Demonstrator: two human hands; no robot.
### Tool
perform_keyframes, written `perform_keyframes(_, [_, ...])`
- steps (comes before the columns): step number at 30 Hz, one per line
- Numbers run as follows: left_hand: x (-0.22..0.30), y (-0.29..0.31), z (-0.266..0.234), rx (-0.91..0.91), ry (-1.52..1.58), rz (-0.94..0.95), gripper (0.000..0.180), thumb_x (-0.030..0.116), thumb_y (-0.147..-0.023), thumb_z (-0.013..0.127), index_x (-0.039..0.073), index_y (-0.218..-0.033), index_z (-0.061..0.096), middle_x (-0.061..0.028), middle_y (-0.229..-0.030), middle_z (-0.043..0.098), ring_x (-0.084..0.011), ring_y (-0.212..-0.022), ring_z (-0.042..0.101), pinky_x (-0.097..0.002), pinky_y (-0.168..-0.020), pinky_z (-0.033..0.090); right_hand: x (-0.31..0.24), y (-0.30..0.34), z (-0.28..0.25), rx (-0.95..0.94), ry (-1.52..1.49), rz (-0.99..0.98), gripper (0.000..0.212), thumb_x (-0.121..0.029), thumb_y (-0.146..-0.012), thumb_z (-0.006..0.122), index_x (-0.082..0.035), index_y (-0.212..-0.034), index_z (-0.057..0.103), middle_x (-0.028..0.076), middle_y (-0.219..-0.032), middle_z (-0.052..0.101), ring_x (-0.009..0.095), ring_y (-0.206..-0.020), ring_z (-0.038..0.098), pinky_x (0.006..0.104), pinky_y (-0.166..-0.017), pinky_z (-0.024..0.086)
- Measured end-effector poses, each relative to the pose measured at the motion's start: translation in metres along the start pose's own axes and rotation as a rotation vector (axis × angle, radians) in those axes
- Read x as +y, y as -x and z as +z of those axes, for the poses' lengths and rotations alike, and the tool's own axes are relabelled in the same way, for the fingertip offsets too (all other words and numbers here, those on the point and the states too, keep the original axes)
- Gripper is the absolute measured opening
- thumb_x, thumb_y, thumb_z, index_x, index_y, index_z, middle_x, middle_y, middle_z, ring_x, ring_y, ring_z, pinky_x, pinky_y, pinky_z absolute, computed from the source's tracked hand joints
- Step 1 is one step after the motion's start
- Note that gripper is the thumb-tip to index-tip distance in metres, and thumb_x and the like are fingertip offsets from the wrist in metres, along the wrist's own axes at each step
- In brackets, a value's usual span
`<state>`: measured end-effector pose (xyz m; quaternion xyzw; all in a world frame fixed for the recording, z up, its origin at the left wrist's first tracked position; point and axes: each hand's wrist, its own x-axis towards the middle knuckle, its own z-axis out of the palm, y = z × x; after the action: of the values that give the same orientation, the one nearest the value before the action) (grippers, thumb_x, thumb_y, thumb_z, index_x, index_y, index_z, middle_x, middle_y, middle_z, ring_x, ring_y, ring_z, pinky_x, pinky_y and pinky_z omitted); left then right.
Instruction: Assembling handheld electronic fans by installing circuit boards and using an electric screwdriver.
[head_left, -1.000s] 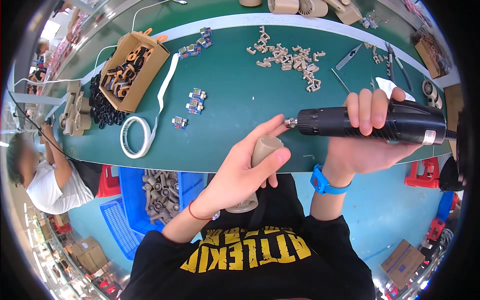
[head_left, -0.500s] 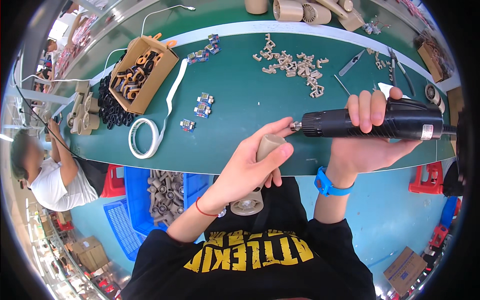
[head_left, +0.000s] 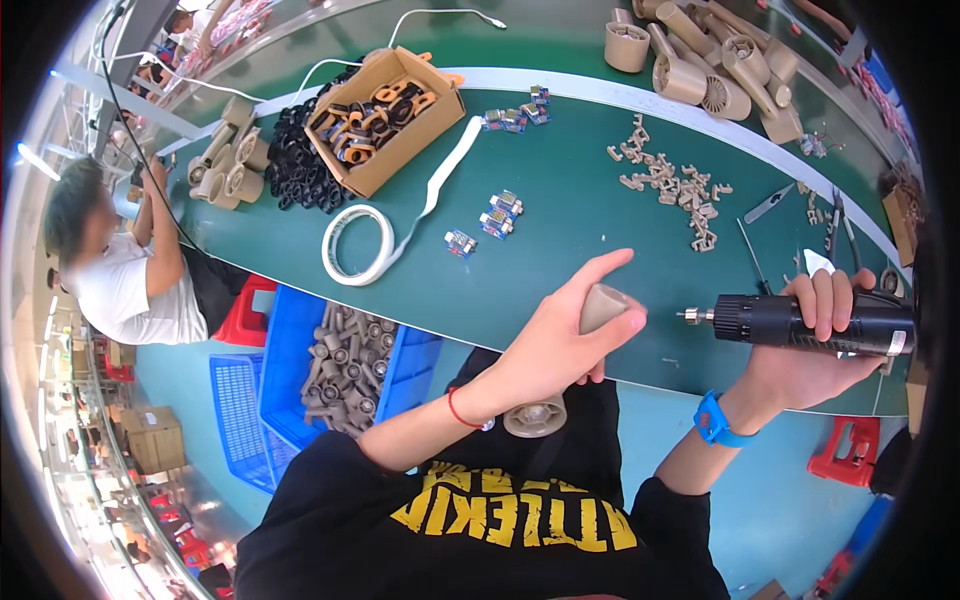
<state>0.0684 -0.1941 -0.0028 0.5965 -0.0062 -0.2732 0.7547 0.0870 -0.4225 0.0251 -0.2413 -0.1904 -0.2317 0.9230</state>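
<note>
My left hand [head_left: 555, 345] is wrapped round the handle of a beige handheld fan housing [head_left: 535, 418]. Its round head hangs below my palm at the table's near edge, and the handle's end shows between thumb and index finger. That index finger is stretched out. My right hand [head_left: 800, 375] grips a black electric screwdriver [head_left: 770, 318] lying level, its bit toward my left hand with a gap between them. Small beige plastic parts [head_left: 680, 185] lie scattered beyond, along with small blue circuit boards [head_left: 496, 220].
A cardboard box [head_left: 425, 135] of black and orange rings stands at far left, near a tape roll [head_left: 333, 262]. Beige housings [head_left: 725, 65] line the back. Tweezers [head_left: 768, 203] and a thin screwdriver [head_left: 752, 258] lie right. A blue crate [head_left: 283, 375] sits lower left; a person [head_left: 130, 275] sits beyond.
The screwdriver in my right hand has moved right, its bit now away from my left index finger. My left hand keeps the fan housing. The whole view has shifted.
</note>
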Motion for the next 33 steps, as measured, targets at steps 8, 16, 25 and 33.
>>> perform_keyframes(8, [0.02, 0.016, -0.001, -0.039, -0.214, 0.138, 0.027, 0.009, -0.079, 0.077, 0.004, -0.103, 0.065, -0.0006, -0.083, 0.065, -0.003, -0.057, 0.054, -0.019, -0.048, 0.042, 0.021, 0.007, 0.033, -0.004, -0.259, 0.173, 0.043, -0.041, -0.1, 0.042, 0.0, -0.111, 0.048, 0.003, -0.069, 0.045, 0.011, -0.055, 0.043, 0.025, -0.054, 0.04])
perform_keyframes(16, [0.018, 0.037, -0.001, -0.073, -0.456, 0.374, 0.018, 0.014, -0.082, 0.074, 0.002, -0.094, 0.068, -0.0087, -0.08, 0.069, -0.013, -0.073, 0.063, -0.028, -0.071, 0.05, 0.012, 0.024, 0.037, -0.093, -0.172, 0.146, 0.037, -0.032, -0.103, 0.037, 0.002, -0.115, 0.044, 0.003, -0.069, 0.038, 0.01, -0.053, 0.037, 0.0244, -0.051, 0.037])
perform_keyframes(25, [0.109, 0.069, -0.084, 0.444, -0.731, 0.681, 0.01, 0.011, -0.081, 0.074, 0.005, -0.085, 0.068, -0.0025, -0.085, 0.068, -0.0058, -0.063, 0.058, -0.0214, -0.048, 0.043, -0.026, 0.002, 0.018, -0.133, -0.271, -0.086, 0.032, -0.027, -0.102, 0.041, 0.003, -0.115, 0.043, 0.004, -0.069, 0.036, 0.011, -0.055, 0.036, 0.0239, -0.052, 0.035])
perform_keyframes(33, [0.389, -0.02, -0.191, 1.366, -1.747, 1.079, 0.029, 0.032, -0.083, 0.066, 0.004, -0.089, 0.069, -0.0204, -0.079, 0.066, -0.0381, -0.077, 0.066, -0.0434, -0.07, 0.052, -0.025, 0.01, -0.008, -0.055, -0.162, -0.099, 0.04, -0.035, -0.102, 0.039, 0.002, -0.116, 0.045, 0.003, -0.071, 0.037, 0.011, -0.057, 0.036, 0.0242, -0.053, 0.035])
